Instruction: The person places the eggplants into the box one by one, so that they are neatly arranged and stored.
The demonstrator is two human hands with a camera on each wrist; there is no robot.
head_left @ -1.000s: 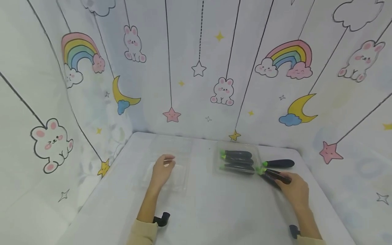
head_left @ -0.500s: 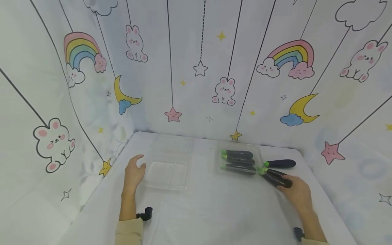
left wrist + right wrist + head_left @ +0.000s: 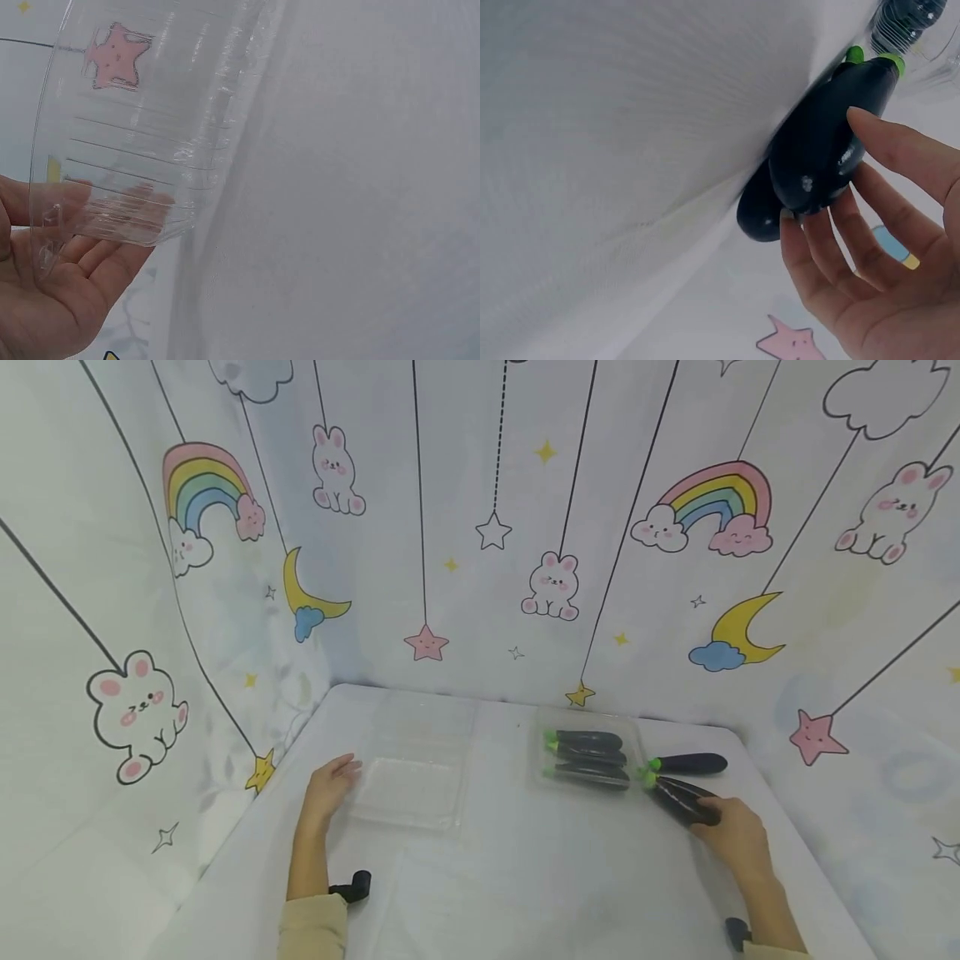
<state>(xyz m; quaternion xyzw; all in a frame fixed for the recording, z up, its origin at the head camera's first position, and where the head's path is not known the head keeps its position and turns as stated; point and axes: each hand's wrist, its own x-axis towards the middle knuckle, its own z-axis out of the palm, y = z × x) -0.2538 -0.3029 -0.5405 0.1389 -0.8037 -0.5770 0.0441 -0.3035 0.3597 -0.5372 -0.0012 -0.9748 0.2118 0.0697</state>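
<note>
My right hand point(image 3: 733, 835) is at the blunt end of a dark eggplant point(image 3: 681, 799). In the right wrist view, the thumb lies along the upper side of this eggplant point(image 3: 829, 139), with the fingertips at its lower end. A second eggplant point(image 3: 756, 214) shows right against it on the table side. My left hand point(image 3: 327, 787) is at the left edge of a clear plastic box point(image 3: 438, 821). Thumb and fingers show through the clear wall point(image 3: 127, 161) in the left wrist view, loosely extended around its end.
Right of centre, another clear box point(image 3: 540, 777) holds several eggplants point(image 3: 588, 775) with green caps. One more eggplant point(image 3: 690, 764) lies to the right of that box. A white table point(image 3: 525, 877) meets a patterned cloth wall point(image 3: 480, 602) at the back.
My left hand has moved from over the left box to its left edge. My right hand has lowered its eggplant slightly toward me, its blunt end swinging toward the front.
</note>
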